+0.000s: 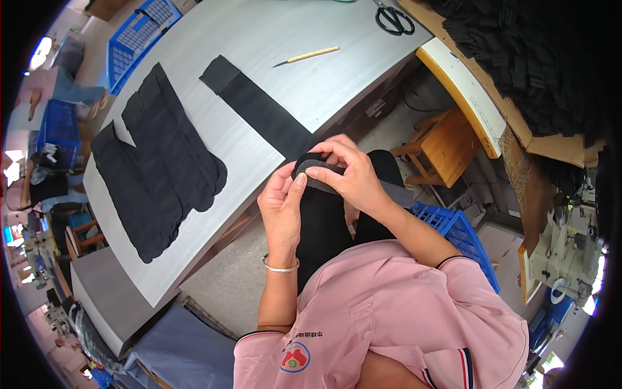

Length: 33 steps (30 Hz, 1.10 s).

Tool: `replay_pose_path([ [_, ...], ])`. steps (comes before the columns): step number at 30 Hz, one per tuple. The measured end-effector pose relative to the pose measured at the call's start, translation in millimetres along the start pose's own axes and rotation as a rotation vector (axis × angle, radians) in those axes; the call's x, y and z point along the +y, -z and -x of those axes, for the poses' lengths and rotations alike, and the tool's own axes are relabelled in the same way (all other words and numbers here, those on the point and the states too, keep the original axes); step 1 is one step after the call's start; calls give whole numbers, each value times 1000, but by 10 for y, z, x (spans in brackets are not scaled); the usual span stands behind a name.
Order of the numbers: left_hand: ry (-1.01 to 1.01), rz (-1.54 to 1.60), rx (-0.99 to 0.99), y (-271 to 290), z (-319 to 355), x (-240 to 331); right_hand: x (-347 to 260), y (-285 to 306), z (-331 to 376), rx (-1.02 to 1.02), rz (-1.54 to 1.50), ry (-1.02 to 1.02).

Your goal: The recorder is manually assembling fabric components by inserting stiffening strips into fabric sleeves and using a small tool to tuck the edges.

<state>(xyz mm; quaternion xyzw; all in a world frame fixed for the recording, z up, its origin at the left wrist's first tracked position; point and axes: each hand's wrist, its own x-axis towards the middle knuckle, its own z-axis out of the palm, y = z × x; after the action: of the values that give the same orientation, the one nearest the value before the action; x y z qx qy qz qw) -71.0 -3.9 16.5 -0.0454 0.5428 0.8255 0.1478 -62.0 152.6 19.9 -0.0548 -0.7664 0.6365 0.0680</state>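
Observation:
My left hand [283,202] and my right hand [357,176] are close together over my lap at the table's near edge. Between thumbs and fingers, both pinch the rounded end of a black sock [320,166], where a dark grey surface shows. A long flat black sock leg [259,111] lies across the table and reaches to my fingers; whether it is one piece with the held end is partly hidden. Farther left on the table, several black socks [162,155] lie in an overlapping pile.
The grey table [214,194] also carries a wooden-handled pointed tool [306,56] and black-handled scissors [394,21]. At upper right, a cardboard box [557,148] holds many black pieces. A wooden stool [434,144] and blue basket [460,236] stand to my right. Another person is at far left.

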Motion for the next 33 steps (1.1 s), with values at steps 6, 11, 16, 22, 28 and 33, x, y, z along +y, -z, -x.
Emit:
replay_pose_path([
  [6, -49, -26, -10, -24, 13, -17, -18, 18, -22, -61, 9, 1],
  [11, -26, -17, 41, -63, 22, -48, 28, -22, -5, -58, -24, 24],
  [16, -16, -36, 9, -43, 17, -22, 33, 27, -40, -66, -63, 11],
  [22, 115, 139, -9, 122, -89, 56, -58, 142, -42, -120, -153, -12],
  [28, 261, 184, -246, 219, -163, 6, -125, 157, -7, -201, -96, -54],
  [33, 359, 200, -269, 195, -132, 88, -136, 164, 16, -133, -58, -4],
])
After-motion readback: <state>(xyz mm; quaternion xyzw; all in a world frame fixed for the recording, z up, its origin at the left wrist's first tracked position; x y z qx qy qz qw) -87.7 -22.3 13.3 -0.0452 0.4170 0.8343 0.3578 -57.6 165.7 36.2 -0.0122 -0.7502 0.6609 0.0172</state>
